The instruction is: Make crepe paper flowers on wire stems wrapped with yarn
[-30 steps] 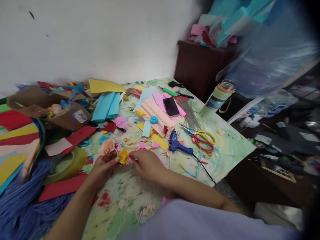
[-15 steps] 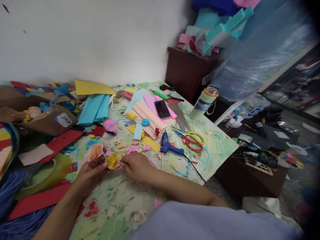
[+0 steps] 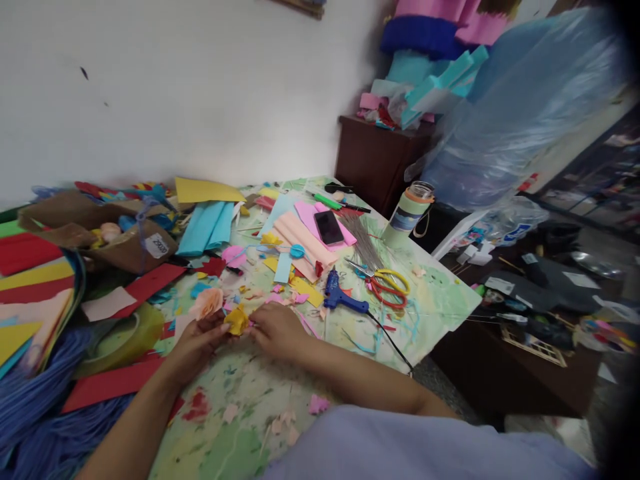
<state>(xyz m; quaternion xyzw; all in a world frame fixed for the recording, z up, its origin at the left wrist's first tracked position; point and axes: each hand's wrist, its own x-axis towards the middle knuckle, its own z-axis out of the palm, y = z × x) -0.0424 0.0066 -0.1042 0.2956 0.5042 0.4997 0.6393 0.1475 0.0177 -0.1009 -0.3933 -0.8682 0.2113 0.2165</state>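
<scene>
Between my hands is a yellow paper flower (image 3: 237, 320), low over the front of the table. My left hand (image 3: 204, 340) is closed on it from the left, thumb and fingers pinched at its edge. A peach paper flower (image 3: 207, 303) shows just above my left hand; whether that hand also holds it I cannot tell. On the flower's right side, my right hand (image 3: 277, 331) is closed, fingertips pinched by the petals on something too small to make out. Paper scraps (image 3: 275, 297) lie just beyond the hands.
A blue glue gun (image 3: 343, 293) with a black cord lies right of my hands, near scissors (image 3: 387, 285). A phone (image 3: 329, 228) rests on pink paper. A bottle (image 3: 407, 212) stands at the far right edge. Tape roll (image 3: 150, 333) and brown bag (image 3: 125, 250) are left.
The view has shifted, so the table's things appear a little lower and, on the left, further right. Both hands stay at the yellow flower, which looks slightly turned.
</scene>
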